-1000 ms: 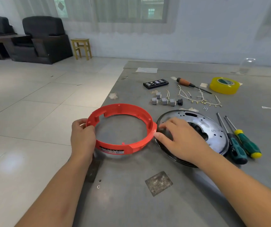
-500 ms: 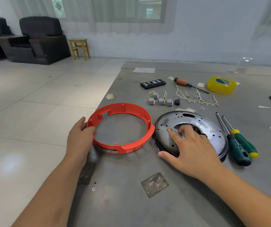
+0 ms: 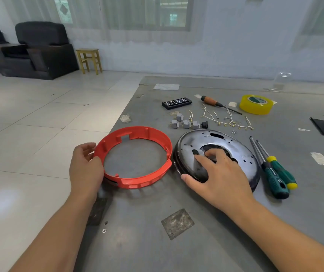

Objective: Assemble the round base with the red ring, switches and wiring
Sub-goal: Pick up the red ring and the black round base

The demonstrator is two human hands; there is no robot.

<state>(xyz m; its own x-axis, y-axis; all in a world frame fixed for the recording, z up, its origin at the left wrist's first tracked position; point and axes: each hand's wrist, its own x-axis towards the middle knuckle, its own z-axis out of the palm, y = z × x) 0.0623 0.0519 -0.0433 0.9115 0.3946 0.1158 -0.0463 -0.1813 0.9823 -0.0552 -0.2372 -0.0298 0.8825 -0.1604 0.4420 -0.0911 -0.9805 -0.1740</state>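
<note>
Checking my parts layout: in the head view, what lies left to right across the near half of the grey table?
Left hand → red plastic ring → right hand on the round dark metal base plate → dark green-handled screwdriver → green-and-yellow-handled screwdriver.

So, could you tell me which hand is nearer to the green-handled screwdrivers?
The right. The right hand rests on the round metal base, just left of the green-handled screwdrivers. The left hand grips the red ring, beyond the base.
</note>
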